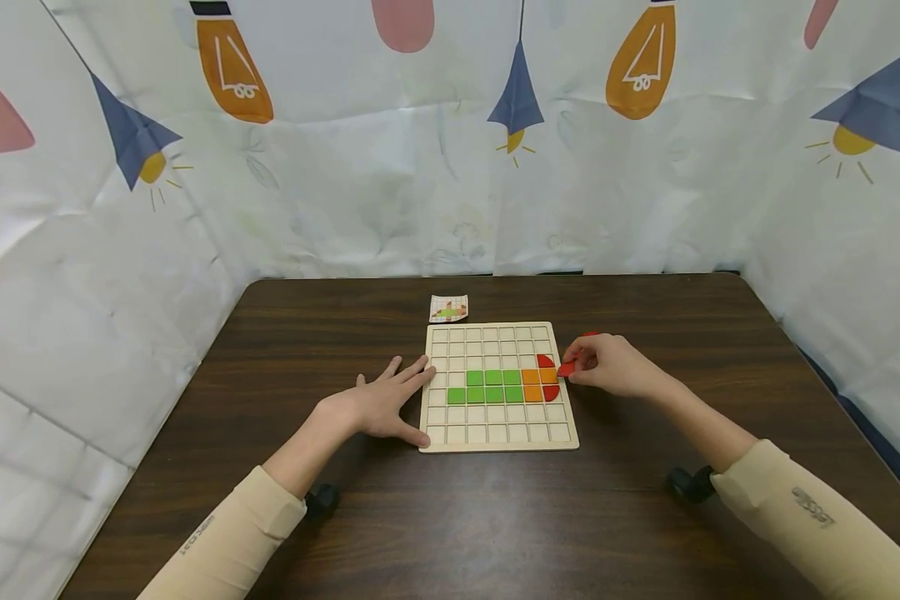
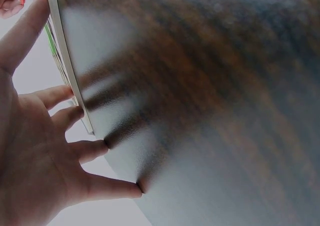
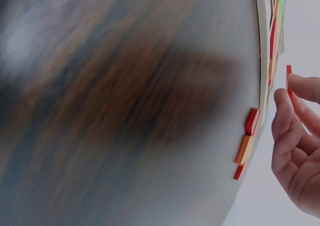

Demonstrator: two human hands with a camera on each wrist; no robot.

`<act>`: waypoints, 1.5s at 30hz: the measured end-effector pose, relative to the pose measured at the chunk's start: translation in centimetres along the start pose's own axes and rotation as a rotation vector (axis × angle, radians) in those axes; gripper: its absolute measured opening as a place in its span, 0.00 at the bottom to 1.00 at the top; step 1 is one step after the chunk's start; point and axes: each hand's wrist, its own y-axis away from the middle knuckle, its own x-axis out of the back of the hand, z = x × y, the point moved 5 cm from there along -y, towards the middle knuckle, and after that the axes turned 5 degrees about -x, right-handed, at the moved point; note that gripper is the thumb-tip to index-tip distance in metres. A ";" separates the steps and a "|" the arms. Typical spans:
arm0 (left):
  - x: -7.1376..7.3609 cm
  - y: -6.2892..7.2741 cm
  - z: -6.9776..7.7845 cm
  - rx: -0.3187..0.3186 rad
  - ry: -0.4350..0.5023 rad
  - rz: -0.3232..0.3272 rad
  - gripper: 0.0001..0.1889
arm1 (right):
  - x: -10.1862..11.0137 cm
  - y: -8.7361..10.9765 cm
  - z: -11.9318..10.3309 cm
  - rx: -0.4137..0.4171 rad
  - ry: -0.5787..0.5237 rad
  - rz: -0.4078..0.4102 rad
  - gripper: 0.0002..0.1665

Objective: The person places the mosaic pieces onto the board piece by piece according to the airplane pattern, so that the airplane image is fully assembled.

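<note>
A pale wooden grid board (image 1: 495, 435) lies on the dark table. Green square tiles (image 1: 493, 378) form two rows on it, with orange tiles (image 1: 531, 393) at their right end and red rounded pieces (image 1: 551, 392) above and below. My left hand (image 1: 381, 407) rests with fingers spread at the board's left edge, thumb by the near corner. Between thumb and fingers my right hand (image 1: 613, 365) pinches a red piece (image 1: 566, 369), held at the board's right edge; the fingers hide part of it. The same red piece (image 3: 289, 78) stands out from the fingertips in the right wrist view.
A small picture card (image 1: 448, 309) with a coloured grid pattern lies behind the board. Beside the board, the right wrist view shows a loose red piece (image 3: 252, 122) and an orange piece (image 3: 243, 149) on the table. A printed curtain (image 1: 420, 192) hangs behind the table.
</note>
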 end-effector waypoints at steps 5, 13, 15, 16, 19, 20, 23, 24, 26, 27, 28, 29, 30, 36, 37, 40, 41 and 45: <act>0.0 0.0 0.0 0.000 0.001 -0.003 0.59 | -0.6 -0.6 -0.7 0.024 -0.004 -0.012 0.11; 0.0 0.1 0.0 -0.004 -0.005 -0.006 0.59 | -1.7 -1.7 -2.0 0.029 -0.031 -0.046 0.12; 0.0 0.1 0.0 -0.005 -0.004 -0.005 0.59 | -2.0 -1.9 -2.5 0.020 -0.039 -0.052 0.12; 0.0 0.1 0.0 -0.005 -0.004 -0.004 0.59 | -2.1 -2.0 -2.7 0.019 -0.043 -0.055 0.12; 0.1 0.1 0.0 -0.005 -0.004 -0.001 0.59 | -2.6 -2.3 -3.3 0.036 -0.048 -0.058 0.10; 0.1 0.1 0.1 -0.005 -0.005 -0.001 0.59 | -2.8 -2.4 -3.5 0.041 -0.050 -0.058 0.10; 0.1 0.1 0.1 -0.006 -0.007 0.000 0.59 | -3.2 -2.6 -4.1 0.058 -0.056 -0.056 0.09; 0.1 0.0 0.1 -0.006 -0.008 0.001 0.59 | -3.3 -2.7 -4.3 0.062 -0.059 -0.054 0.09; 0.0 0.1 0.1 -0.006 -0.008 0.001 0.59 | -3.5 -2.8 -4.8 0.072 -0.063 -0.056 0.09; 0.0 0.1 0.1 -0.006 -0.007 0.001 0.59 | -3.6 -2.9 -5.1 0.085 -0.058 -0.055 0.09; 0.0 0.1 0.1 -0.005 -0.007 0.001 0.59 | -3.7 -2.9 -5.4 0.093 -0.053 -0.054 0.09; 0.0 0.1 0.0 -0.005 -0.007 0.001 0.59 | -3.8 -3.0 -5.6 0.103 -0.049 -0.053 0.09; 0.0 0.1 0.0 -0.004 -0.006 0.002 0.59 | -4.0 -3.1 -5.9 0.113 -0.046 -0.054 0.10; 0.1 0.1 0.1 -0.001 -0.001 0.006 0.59 | -4.9 -3.8 -7.0 0.151 -0.028 -0.072 0.10; 0.1 0.1 0.1 0.000 -0.001 0.006 0.59 | -5.1 -3.9 -7.2 0.154 -0.026 -0.076 0.10; 0.1 0.1 0.2 0.001 0.000 0.007 0.59 | -5.4 -4.1 -7.8 0.162 -0.036 -0.086 0.10; 0.1 0.1 0.2 0.001 -0.001 0.007 0.59 | -5.5 -4.2 -8.0 0.166 -0.034 -0.085 0.10; 0.1 0.0 0.2 0.002 -0.001 0.004 0.59 | -5.8 -4.6 -8.6 0.171 -0.018 -0.083 0.10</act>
